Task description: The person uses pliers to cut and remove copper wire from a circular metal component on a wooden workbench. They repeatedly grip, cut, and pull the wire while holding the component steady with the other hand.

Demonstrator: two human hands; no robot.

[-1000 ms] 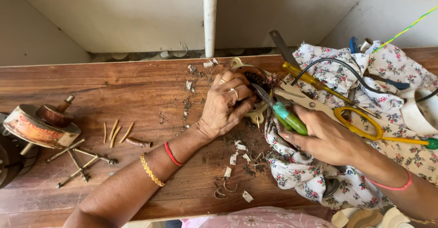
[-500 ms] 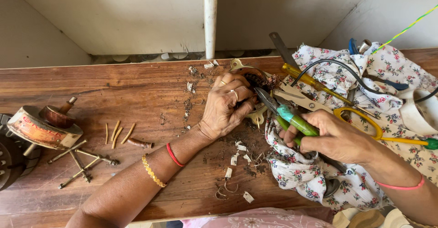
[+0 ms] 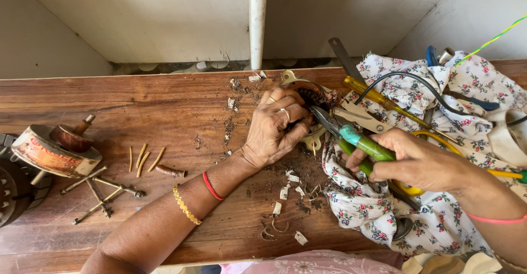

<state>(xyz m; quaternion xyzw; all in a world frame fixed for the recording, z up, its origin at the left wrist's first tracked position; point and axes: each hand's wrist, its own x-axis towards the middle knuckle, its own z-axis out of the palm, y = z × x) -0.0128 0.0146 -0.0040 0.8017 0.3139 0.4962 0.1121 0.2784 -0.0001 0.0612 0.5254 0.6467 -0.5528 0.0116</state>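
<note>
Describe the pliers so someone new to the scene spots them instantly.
Start at the flowered cloth on the right half of the wooden bench. At its left edge the right hand grips the pliers, their dark nose aimed at the copper-wound part under the left hand. Only they have green-and-teal grips; the nearby screwdriver is yellow.

Worn wood bench (image 3: 164, 95); floral cloth (image 3: 439, 224); perhaps rubber-gripped pliers (image 3: 357, 139).

1. The left hand (image 3: 273, 128) lies palm-down on the bench (image 3: 137, 98), fingers curled, forearm slanting in from the near edge.
2. The right hand (image 3: 420, 161), right of it, is clenched, knuckles up.
</note>
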